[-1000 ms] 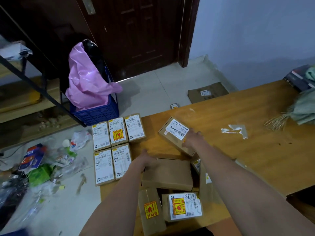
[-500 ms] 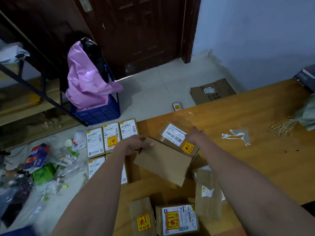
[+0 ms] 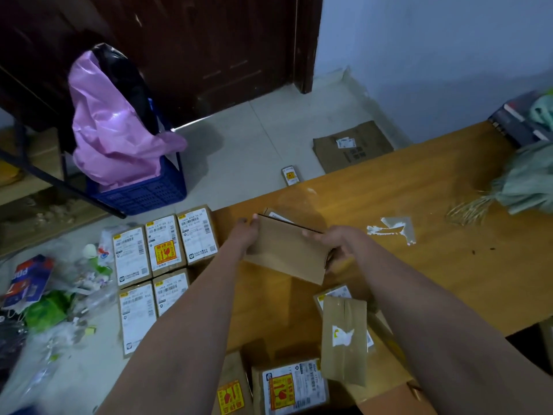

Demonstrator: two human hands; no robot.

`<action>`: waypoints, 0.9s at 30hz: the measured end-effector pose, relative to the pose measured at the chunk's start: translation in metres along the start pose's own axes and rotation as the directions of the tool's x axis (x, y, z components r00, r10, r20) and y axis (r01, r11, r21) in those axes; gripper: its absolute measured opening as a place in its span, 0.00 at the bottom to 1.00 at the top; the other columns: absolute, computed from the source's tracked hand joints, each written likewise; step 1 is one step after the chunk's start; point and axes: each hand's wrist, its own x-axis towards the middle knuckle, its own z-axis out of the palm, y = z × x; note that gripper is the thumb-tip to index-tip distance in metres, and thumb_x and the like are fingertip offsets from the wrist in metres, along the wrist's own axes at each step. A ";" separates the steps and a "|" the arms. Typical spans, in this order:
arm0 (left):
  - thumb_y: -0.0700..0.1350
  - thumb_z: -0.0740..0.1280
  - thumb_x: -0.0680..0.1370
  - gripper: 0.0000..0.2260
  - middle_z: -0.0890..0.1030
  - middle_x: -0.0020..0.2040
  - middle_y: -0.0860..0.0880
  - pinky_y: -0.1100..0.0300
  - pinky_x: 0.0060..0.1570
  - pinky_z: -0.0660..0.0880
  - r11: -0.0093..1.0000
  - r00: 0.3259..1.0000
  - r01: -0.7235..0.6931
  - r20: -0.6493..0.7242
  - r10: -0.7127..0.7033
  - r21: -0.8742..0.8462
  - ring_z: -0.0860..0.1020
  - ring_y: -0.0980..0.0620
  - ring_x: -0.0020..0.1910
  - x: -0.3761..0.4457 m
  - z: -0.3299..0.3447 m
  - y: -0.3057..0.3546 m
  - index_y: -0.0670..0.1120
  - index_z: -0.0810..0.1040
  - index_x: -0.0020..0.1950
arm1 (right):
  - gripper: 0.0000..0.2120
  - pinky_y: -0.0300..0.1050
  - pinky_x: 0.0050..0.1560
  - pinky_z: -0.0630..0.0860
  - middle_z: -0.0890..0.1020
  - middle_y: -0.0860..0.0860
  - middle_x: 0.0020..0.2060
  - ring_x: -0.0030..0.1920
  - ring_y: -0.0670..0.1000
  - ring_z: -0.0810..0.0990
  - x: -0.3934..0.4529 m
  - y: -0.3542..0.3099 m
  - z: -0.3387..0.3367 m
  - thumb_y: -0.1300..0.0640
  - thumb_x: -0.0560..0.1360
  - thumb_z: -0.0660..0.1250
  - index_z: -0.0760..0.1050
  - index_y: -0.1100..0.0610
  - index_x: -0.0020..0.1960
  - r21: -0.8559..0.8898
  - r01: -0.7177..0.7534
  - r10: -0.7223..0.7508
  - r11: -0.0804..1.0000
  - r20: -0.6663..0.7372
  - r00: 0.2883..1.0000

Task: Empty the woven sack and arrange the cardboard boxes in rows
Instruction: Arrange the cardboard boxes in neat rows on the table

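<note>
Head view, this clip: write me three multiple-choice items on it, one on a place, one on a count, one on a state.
1. Where does the pink plastic bag sit?
A. in the blue plastic crate
B. on the wooden table
C. on the books

2. How many labelled cardboard boxes lie in the far row of the arranged boxes?
A. one
B. three
C. six

3. What is happening to the plain brown cardboard box?
A. it lies untouched
B. only one hand holds it
C. both hands hold it above the wooden table

Key: 1 A, the bag spills out of the crate on the floor. 2 B, three labels sit side by side there. 3 C, the left hand and the right hand each have a grip on one end.
</note>
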 end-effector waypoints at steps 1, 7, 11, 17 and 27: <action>0.63 0.52 0.81 0.30 0.69 0.72 0.42 0.45 0.68 0.67 1.000 0.999 0.027 0.047 -0.027 0.003 0.69 0.40 0.69 0.001 0.002 0.000 0.45 0.63 0.76 | 0.41 0.64 0.52 0.80 0.76 0.65 0.61 0.58 0.66 0.79 0.003 0.000 -0.002 0.42 0.69 0.76 0.65 0.68 0.68 -0.021 0.021 -0.021 1.000 -0.010 1.000; 0.60 0.57 0.82 0.27 0.73 0.65 0.41 0.44 0.61 0.74 0.973 0.975 0.094 0.219 -0.046 -0.212 0.74 0.41 0.60 0.001 0.018 0.012 0.41 0.68 0.71 | 0.54 0.57 0.67 0.71 0.66 0.58 0.73 0.72 0.61 0.68 0.004 -0.011 -0.024 0.45 0.68 0.78 0.48 0.61 0.78 0.055 0.272 -0.224 0.961 -0.426 0.877; 0.61 0.54 0.82 0.29 0.69 0.72 0.42 0.42 0.61 0.71 0.992 0.960 0.112 0.265 -0.093 -0.055 0.72 0.39 0.66 -0.011 0.025 0.015 0.45 0.61 0.77 | 0.47 0.59 0.71 0.64 0.64 0.61 0.72 0.72 0.63 0.65 0.002 -0.011 -0.032 0.40 0.74 0.68 0.44 0.57 0.79 -0.099 0.168 -0.191 0.981 -0.668 0.719; 0.51 0.56 0.84 0.19 0.72 0.62 0.43 0.51 0.54 0.70 0.990 0.986 0.009 0.162 -0.032 0.138 0.73 0.43 0.57 -0.026 0.017 0.005 0.43 0.66 0.71 | 0.38 0.58 0.72 0.58 0.61 0.61 0.73 0.73 0.62 0.61 -0.006 0.005 -0.009 0.45 0.77 0.62 0.47 0.58 0.78 -0.192 -0.031 -0.125 0.981 -0.748 0.652; 0.51 0.57 0.83 0.20 0.74 0.66 0.43 0.51 0.57 0.73 0.929 0.975 -0.129 0.213 0.056 0.346 0.75 0.43 0.62 -0.090 0.013 -0.015 0.41 0.69 0.71 | 0.42 0.62 0.63 0.71 0.68 0.59 0.69 0.66 0.65 0.71 0.028 0.042 0.029 0.42 0.64 0.65 0.64 0.58 0.75 -0.463 -0.194 -0.094 0.865 -0.530 0.843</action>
